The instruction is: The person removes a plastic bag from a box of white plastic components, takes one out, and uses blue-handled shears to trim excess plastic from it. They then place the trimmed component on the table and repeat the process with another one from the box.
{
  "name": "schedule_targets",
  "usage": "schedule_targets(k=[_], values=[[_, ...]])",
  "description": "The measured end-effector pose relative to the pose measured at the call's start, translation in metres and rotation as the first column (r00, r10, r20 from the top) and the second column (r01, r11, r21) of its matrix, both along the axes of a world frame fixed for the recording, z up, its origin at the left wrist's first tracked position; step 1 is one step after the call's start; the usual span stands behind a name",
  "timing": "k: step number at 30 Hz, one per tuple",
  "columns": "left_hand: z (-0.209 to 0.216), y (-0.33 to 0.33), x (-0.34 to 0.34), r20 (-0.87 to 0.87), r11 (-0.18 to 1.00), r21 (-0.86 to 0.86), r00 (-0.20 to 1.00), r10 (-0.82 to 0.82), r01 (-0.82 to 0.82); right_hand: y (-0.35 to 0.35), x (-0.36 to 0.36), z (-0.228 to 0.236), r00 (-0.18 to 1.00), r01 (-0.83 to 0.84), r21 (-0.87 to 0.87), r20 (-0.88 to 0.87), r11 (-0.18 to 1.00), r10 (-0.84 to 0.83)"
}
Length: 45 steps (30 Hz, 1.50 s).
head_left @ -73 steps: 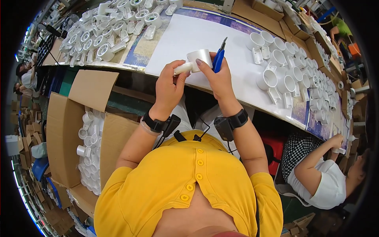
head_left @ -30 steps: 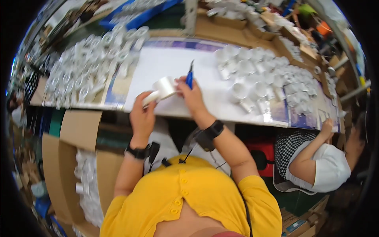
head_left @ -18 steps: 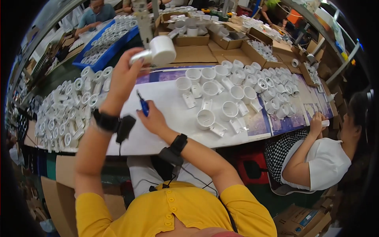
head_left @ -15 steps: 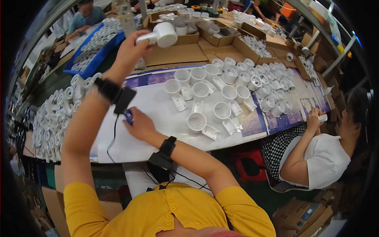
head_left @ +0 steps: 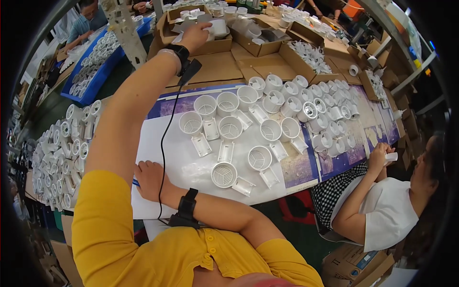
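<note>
My left hand is stretched far forward over a cardboard box. Its fingers are closed at a white plastic cup-shaped part; the thumb side is hidden. On the white work surface, close to my body, rests my right hand. Its fingers are curled around a blue-handled tool, most of which the hand covers. To the right of this hand stand several white plastic cups with side brackets, their open tops up and slotted bottoms showing.
A heap of white parts lies at the left. Behind it are a blue tray and an upright post. Cardboard boxes line the far side. A co-worker sits at the right, near rows of white cups.
My left hand has moved forward to the cardboard box with the white cup-shaped part. My right hand now lies lower, nearer my body. The view has shifted slightly.
</note>
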<state>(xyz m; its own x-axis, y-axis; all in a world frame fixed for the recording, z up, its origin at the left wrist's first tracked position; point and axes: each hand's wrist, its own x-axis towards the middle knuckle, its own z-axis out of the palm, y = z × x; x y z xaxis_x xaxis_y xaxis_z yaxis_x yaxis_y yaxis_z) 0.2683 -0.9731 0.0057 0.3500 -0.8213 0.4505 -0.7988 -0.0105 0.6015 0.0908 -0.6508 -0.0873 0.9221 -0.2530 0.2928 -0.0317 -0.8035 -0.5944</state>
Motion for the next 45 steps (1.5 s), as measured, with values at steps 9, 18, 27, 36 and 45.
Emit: schedule_targets(k=[9, 18, 27, 36, 45], values=[[-0.033, -0.023, -0.002, 0.350, 0.994, 0.098, 0.937, 0.005, -0.042, 0.002, 0.011, -0.019, 0.998, -0.054, 0.172, 0.020, 0.984, 0.051], [-0.005, 0.022, -0.007, 0.328, 0.977, 0.211, 0.944, -0.029, -0.044, -0.002, 0.006, -0.007, 0.999, -0.050, 0.095, 0.005, 0.994, 0.050], [0.079, 0.232, -0.040, -0.229, 0.947, 0.066, 0.928, -0.293, 0.315, 0.012, 0.003, -0.001, 1.000, 0.009, -0.038, 0.028, 0.999, -0.008], [0.158, 0.615, -0.132, -0.407, 0.957, -0.057, 0.882, 0.239, -0.286, -0.005, -0.003, -0.008, 0.995, 0.056, -0.180, 0.089, 0.982, -0.041], [0.076, 0.919, -0.161, -0.670, 0.500, 0.183, 0.264, 0.694, -0.847, 0.013, 0.004, 0.003, 1.000, -0.014, -0.259, -0.018, 0.966, 0.010]])
